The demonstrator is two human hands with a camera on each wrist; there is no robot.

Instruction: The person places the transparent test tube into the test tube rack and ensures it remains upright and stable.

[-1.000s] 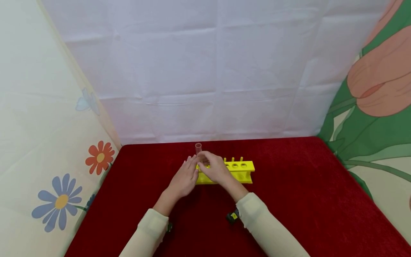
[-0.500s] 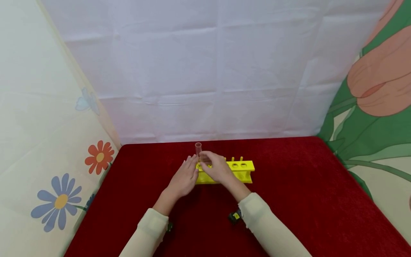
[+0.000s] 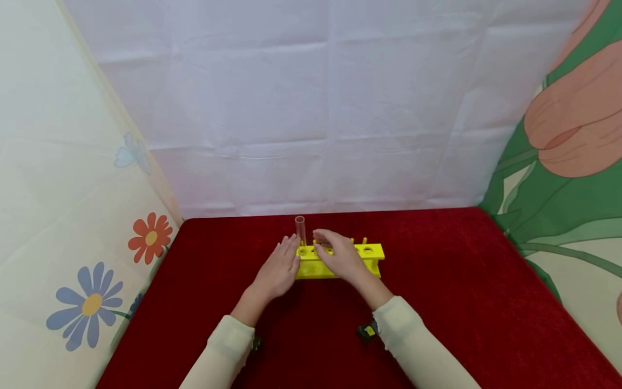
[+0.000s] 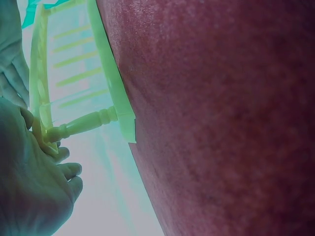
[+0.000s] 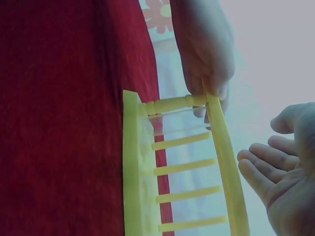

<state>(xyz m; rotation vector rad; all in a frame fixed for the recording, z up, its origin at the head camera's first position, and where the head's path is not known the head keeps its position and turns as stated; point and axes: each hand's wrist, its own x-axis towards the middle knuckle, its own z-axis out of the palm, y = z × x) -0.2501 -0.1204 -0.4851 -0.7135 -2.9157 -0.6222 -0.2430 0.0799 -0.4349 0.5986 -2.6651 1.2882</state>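
Head view: yellow rack (image 3: 340, 259) mid red surface (image 3: 437, 302); clear tube (image 3: 300, 229) upright in leftmost hole.

Left wrist view: left hand (image 4: 29, 187) pinching rack's left end, probably steadying it.

Right wrist view: right hand (image 5: 280, 167) spread, empty, beside rack's top bar.

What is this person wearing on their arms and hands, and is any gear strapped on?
Both arms wear long cream sleeves ending at the wrists. The left hand and right hand are bare, with no gloves or rings visible. A small black device with a yellow patch sits under the right wrist, and a similar dark one under the left.
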